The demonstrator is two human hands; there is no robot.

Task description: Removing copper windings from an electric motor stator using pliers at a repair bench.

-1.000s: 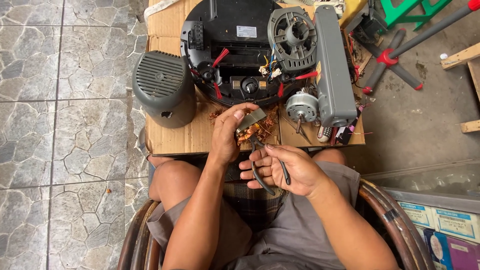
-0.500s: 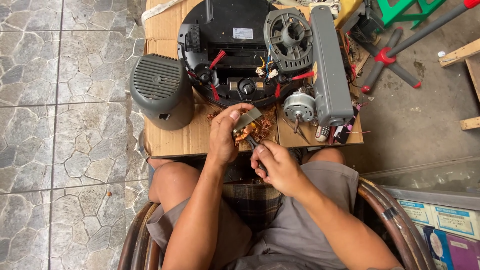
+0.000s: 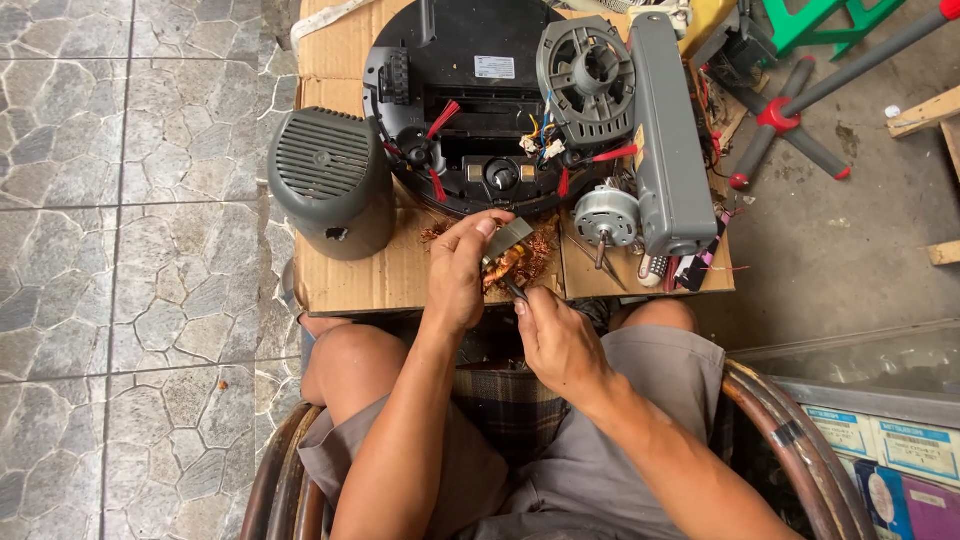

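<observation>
My left hand [image 3: 458, 272] grips a small motor stator [image 3: 507, 255], a grey metal block with copper wire windings, over the front edge of the cardboard sheet [image 3: 365, 280]. My right hand [image 3: 556, 340] is closed around a dark hand tool [image 3: 512, 289], probably pliers, whose tip touches the copper windings. Most of the tool is hidden in my fist. Loose copper wire lies under the stator.
On the cardboard sit a round black robot vacuum [image 3: 470, 90] turned upside down, a grey vented housing [image 3: 330, 180], a round grey motor frame [image 3: 585, 75], a long grey casing [image 3: 668, 140] and a small motor [image 3: 606, 215]. A red-and-grey stand [image 3: 790, 110] lies at right. I sit in a rattan chair [image 3: 790, 440].
My right hand has moved up from my lap to the stator, bringing the tool's tip against the copper windings. My left hand stays on the stator.
</observation>
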